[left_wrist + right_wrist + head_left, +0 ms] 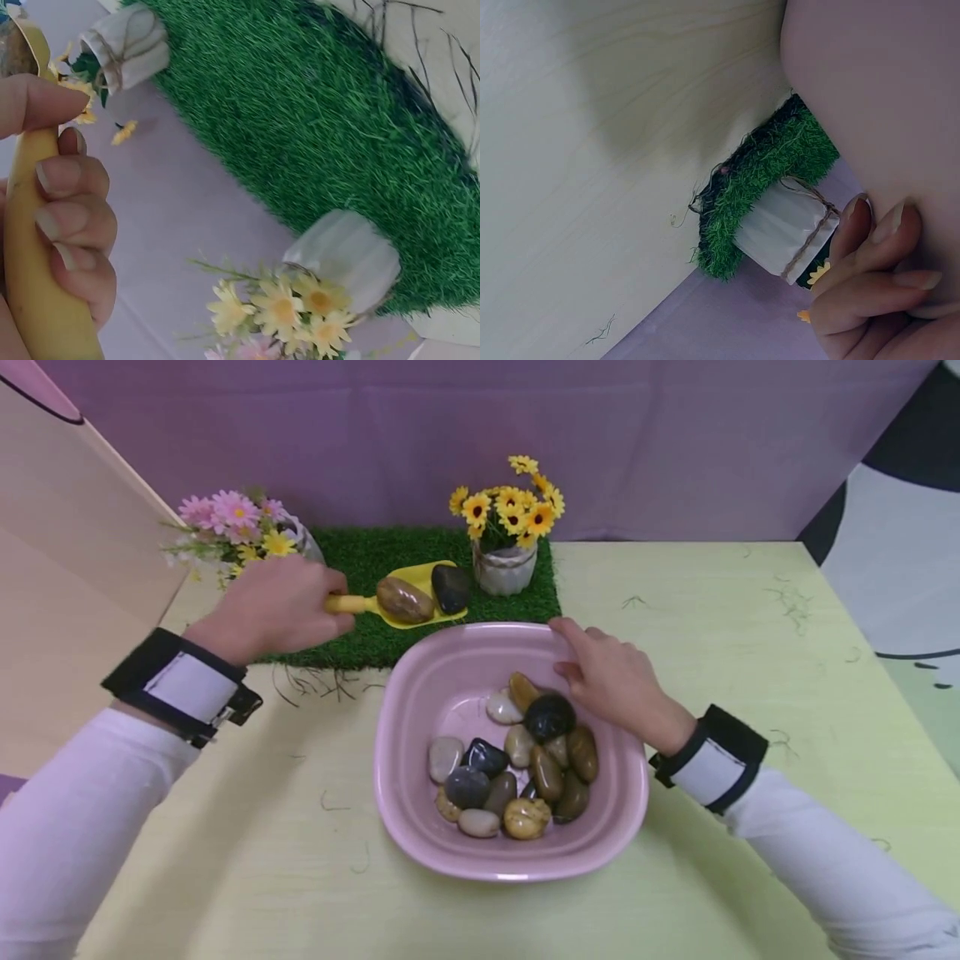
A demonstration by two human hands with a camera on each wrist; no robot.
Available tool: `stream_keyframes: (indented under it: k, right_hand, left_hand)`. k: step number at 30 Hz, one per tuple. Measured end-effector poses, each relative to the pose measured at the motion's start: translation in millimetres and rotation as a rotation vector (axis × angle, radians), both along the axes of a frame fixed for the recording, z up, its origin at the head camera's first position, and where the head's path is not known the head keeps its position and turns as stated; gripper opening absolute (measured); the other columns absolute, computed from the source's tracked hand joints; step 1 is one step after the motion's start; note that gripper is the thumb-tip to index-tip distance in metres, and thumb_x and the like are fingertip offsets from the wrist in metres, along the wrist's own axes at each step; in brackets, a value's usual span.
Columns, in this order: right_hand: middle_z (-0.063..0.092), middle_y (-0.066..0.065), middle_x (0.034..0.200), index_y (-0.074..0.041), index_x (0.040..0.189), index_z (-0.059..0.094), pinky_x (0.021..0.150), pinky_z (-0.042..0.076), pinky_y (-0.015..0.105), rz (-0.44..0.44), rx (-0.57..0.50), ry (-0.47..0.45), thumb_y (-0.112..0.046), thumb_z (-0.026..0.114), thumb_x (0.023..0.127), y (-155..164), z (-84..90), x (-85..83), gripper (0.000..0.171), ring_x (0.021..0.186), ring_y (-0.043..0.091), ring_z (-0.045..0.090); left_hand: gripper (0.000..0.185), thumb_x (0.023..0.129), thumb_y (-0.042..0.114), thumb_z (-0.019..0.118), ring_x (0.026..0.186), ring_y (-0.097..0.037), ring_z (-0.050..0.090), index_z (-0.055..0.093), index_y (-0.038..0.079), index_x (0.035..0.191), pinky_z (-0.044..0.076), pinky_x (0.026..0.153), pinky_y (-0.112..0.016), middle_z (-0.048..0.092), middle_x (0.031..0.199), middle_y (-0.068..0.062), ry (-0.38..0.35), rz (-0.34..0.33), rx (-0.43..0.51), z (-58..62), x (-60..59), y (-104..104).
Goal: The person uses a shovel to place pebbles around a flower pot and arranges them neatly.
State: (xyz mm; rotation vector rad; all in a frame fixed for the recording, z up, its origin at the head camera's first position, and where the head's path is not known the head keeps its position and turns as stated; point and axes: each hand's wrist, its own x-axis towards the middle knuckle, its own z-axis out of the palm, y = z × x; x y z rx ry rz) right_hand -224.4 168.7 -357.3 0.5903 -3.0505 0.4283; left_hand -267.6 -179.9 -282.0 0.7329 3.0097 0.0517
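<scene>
My left hand [281, 606] grips the handle of a yellow toy shovel [351, 604], fingers curled round it in the left wrist view. On the shovel's blade lie a brown stone [405, 600] and a black stone [450, 588]. The blade is over the green turf mat [367, 647], just behind the pink basin [388, 743]. With thumb and curled fingers, my right hand [611, 672] holds the basin's far right rim. Inside the basin are several smooth stones, among them a round black stone [550, 717] and a tan stone [527, 819].
A white pot with yellow flowers [504, 568] stands on the mat behind the basin. Pink and yellow flowers [236, 514] in another pot are at the mat's left end. Loose dark strands [330, 685] litter the pale table [720, 627]; a purple cloth [637, 443] hangs behind.
</scene>
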Motion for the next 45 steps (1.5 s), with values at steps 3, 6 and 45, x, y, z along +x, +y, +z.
stream_keyframes:
  k: [3, 6, 45]
  right_hand:
    - [0.062, 0.017, 0.09, -0.013, 0.137, 0.041, 0.043, 0.043, 0.032, 0.001, 0.001, 0.004, -0.022, 0.056, 0.094, 0, -0.2, -0.2, 0.046, 0.058, 0.026, 0.057]
    - [0.062, 0.017, 0.09, -0.013, 0.137, 0.041, 0.043, 0.043, 0.032, 0.002, -0.001, 0.005, -0.022, 0.056, 0.094, 0, -0.4, -0.4, 0.046, 0.058, 0.026, 0.057]
    - [0.061, 0.017, 0.091, -0.012, 0.138, 0.04, 0.042, 0.042, 0.029, -0.005, 0.003, -0.024, -0.022, 0.056, 0.094, -2, 1.4, -0.4, 0.048, 0.058, 0.024, 0.056]
  left_hand:
    - [0.024, 0.086, 0.031, 0.055, 0.048, -0.017, 0.041, 0.061, 0.011, 0.075, 0.031, 0.04, -0.028, 0.045, 0.054, -0.001, 0.014, 0.03, -0.011, 0.0, -2.8, -5]
    - [0.025, 0.087, 0.032, 0.054, 0.05, -0.018, 0.042, 0.061, 0.01, 0.078, 0.033, 0.039, -0.029, 0.047, 0.056, -0.002, 0.002, 0.069, -0.01, 0.6, -5.7, -11]
    - [0.03, 0.093, 0.031, 0.05, 0.049, -0.017, 0.041, 0.06, 0.006, 0.08, 0.033, 0.046, -0.03, 0.046, 0.057, -0.003, -0.202, 0.185, -0.027, -39.0, -19.5, -114]
